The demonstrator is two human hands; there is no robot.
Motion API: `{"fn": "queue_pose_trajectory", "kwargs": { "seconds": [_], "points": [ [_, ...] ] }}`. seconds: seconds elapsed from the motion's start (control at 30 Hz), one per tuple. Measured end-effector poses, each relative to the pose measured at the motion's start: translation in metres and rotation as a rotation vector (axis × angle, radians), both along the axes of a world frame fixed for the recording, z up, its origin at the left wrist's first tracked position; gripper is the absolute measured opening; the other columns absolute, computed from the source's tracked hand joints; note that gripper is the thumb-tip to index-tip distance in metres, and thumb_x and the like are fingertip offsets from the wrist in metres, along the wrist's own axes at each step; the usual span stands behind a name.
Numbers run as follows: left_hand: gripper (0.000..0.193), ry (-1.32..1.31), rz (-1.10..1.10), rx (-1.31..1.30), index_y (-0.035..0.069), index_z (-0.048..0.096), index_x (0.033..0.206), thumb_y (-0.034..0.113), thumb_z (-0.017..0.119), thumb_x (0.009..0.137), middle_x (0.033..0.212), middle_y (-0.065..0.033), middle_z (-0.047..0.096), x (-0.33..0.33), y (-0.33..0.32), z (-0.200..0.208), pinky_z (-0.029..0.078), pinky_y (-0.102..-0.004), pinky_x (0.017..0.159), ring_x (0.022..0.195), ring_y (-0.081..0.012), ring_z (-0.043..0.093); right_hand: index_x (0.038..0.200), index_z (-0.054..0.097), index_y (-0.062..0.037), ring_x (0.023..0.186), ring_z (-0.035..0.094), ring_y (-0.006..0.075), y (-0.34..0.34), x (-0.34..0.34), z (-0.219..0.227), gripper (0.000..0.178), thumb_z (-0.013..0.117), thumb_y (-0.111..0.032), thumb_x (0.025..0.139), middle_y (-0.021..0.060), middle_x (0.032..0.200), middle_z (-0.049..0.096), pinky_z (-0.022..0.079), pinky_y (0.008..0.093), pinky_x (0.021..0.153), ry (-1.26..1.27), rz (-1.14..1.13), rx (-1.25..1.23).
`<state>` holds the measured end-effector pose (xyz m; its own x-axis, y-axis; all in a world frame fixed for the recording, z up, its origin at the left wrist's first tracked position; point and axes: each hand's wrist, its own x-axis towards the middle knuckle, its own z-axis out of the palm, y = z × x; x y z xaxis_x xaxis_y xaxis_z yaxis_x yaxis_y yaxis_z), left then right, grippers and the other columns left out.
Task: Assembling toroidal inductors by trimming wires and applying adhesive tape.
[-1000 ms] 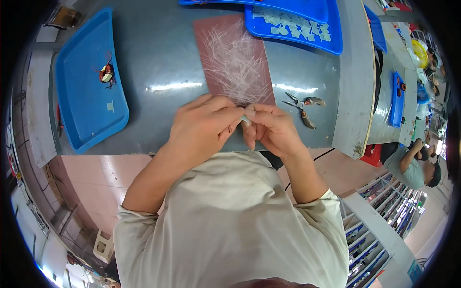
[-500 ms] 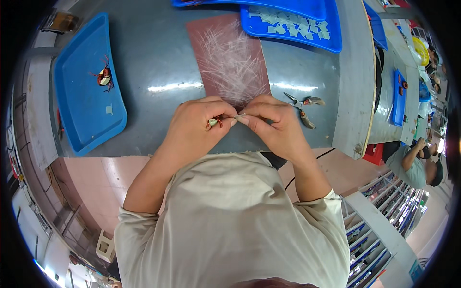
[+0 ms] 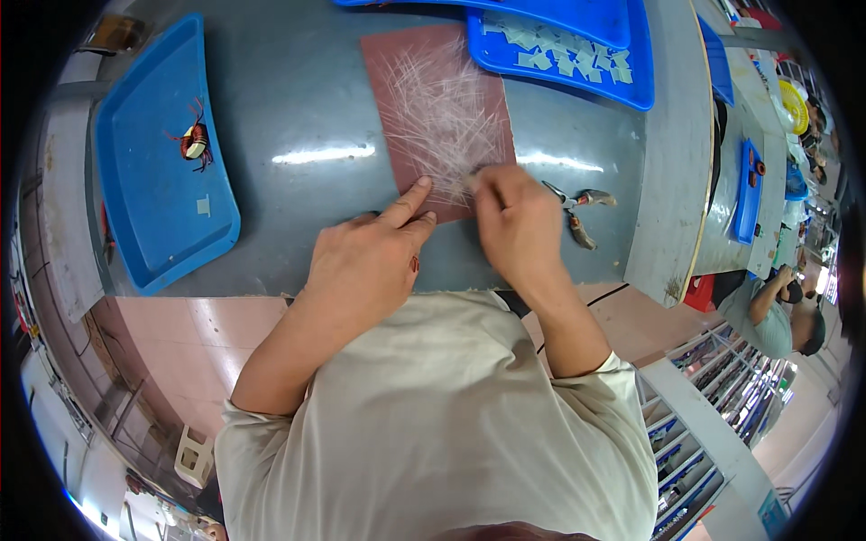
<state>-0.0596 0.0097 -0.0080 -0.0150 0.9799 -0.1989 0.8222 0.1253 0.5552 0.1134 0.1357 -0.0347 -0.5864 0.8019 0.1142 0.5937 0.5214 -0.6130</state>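
Note:
My left hand [image 3: 365, 261] lies palm down at the near edge of a reddish-brown sheet [image 3: 383, 68], index finger and thumb stretched onto it. A bit of red wire from a small coil [image 3: 415, 264] peeks out beneath that palm, where curled fingers hold it; most of the coil is hidden. On the sheet lies a loose pile of thin, clear strips or tubes [image 3: 442, 117]. My right hand [image 3: 516, 221] is closed in a pinch at the pile's near right side. What its fingertips hold, if anything, cannot be made out.
At left a blue tray [image 3: 162, 234] carries a red-wired coil [image 3: 194, 142] and a pale square [image 3: 203, 207]. Pliers [image 3: 582, 212] lie right of my right hand. Another blue tray [image 3: 642, 86] with pale tape pieces sits at back right, partly under a further tray [image 3: 559, 18].
My hands were together, fingertips meeting at a small thin piece, with the coil in the left. They have parted and moved: the left onto the sheet's near edge, the right forward to the pile.

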Motion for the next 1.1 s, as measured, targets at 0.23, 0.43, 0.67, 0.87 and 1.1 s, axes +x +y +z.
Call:
{"fn": "queue_pose_trajectory", "kwargs": {
  "seconds": [0.23,0.43,0.67,0.87,1.1],
  "points": [
    [0.039,-0.009,-0.001,-0.026,0.014,0.077,0.122,0.009,0.069,0.084,0.152,0.0019,0.059,-0.001,0.0,0.0,0.061,-0.0366,0.082,0.095,-0.0214,0.074,0.094,0.064,-0.0056,0.072,0.059,0.0284,0.0,0.008,-0.013,0.017,0.067,-0.011,0.079,0.0092,0.082,0.057,0.046,0.0409,0.063,-0.234,0.251,0.476],
    [0.035,-0.134,0.042,0.016,0.013,0.078,0.119,0.008,0.069,0.085,0.146,-0.0028,0.065,-0.008,0.001,-0.007,0.06,-0.0362,0.078,0.092,-0.0216,0.076,0.101,0.07,-0.0017,0.074,0.066,0.0257,-0.013,0.018,0.001,0.011,0.07,-0.004,0.09,0.0102,0.086,0.067,0.053,0.0342,0.065,0.092,0.388,0.143],
    [0.037,-1.814,0.677,-0.048,-0.002,0.069,0.109,0.033,0.058,0.107,0.1,-0.0111,0.072,-0.037,0.027,-0.013,0.044,-0.0255,0.052,0.067,-0.0146,0.06,0.102,0.069,-0.0008,0.07,0.071,0.0173,0.014,0.019,0.032,0.011,0.068,-0.011,0.102,0.0101,0.086,0.073,0.06,0.0326,0.065,0.786,-0.241,-1.045],
    [0.047,-2.054,0.724,0.007,0.003,0.066,0.113,0.048,0.05,0.11,0.097,-0.0134,0.073,-0.018,0.089,-0.007,0.057,-0.0325,0.063,0.079,-0.0229,0.073,0.103,0.068,0.0018,0.071,0.072,0.0183,0.033,0.006,0.061,0.009,0.066,-0.007,0.101,0.0104,0.085,0.073,0.061,0.0328,0.067,0.867,-0.164,-0.911],
    [0.057,-2.167,0.448,0.17,0.008,0.063,0.112,0.058,0.037,0.111,0.102,-0.0182,0.076,-0.009,0.153,0.032,0.06,-0.0358,0.064,0.078,-0.0259,0.075,0.1,0.072,0.0049,0.077,0.07,0.0131,0.057,-0.001,0.12,0.007,0.073,0.002,0.094,0.0081,0.089,0.074,0.057,0.0266,0.069,0.963,-0.037,-0.483]
  ]
}}
